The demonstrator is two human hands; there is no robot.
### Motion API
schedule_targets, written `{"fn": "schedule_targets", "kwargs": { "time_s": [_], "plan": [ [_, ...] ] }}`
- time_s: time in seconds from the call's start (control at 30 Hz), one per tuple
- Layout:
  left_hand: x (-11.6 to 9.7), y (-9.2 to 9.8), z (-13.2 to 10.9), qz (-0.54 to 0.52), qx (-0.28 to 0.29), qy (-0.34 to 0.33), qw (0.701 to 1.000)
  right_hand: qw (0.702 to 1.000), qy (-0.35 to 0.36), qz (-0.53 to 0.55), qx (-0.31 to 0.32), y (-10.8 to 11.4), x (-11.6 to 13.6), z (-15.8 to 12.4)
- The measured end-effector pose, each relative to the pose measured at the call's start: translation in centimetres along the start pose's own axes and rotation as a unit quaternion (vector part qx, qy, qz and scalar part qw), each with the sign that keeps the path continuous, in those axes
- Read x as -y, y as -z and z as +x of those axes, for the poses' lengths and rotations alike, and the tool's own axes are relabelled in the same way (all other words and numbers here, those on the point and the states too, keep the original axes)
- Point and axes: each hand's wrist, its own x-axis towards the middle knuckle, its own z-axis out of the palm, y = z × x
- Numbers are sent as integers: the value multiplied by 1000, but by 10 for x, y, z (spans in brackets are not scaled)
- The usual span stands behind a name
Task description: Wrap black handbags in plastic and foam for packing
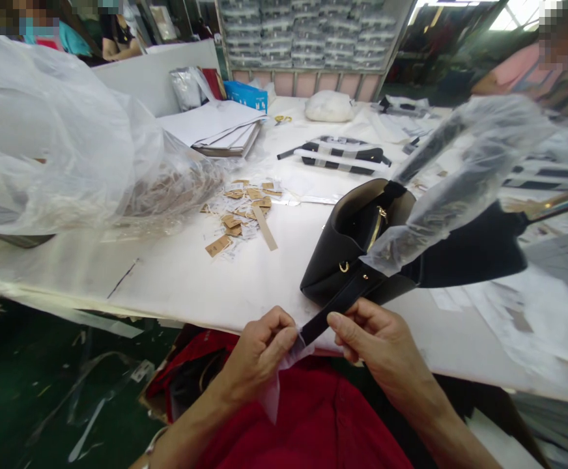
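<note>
A black handbag [330,260] lies tilted on the table, its top open with a gold zipper showing inside. One of its handles is wrapped in clear plastic [440,215] and stands up to the right. From the bag's front a black strap [335,306] reaches toward me. My right hand [376,332] pinches this strap between thumb and fingers. Closer to me, my left hand [269,345] is closed on a thin translucent plastic wrap [271,397] at the strap's lower end. Part of the wrap hangs below the fingers.
Brown paper tags [232,225] lie scattered on the white table [167,273]. A big heap of plastic film [69,143] covers the left side. Behind are a paper stack [225,130], a blue box [245,96] and a wrapped black bag [342,155]. A person in pink [523,71] is at right.
</note>
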Motion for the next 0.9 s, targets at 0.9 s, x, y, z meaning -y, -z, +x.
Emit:
{"fn": "schedule_targets", "kwargs": {
  "time_s": [0.9],
  "plan": [
    [-52,-41,47,-11,-130,-166,977,998,-5,-38,43,19,2,0]
  ]
}}
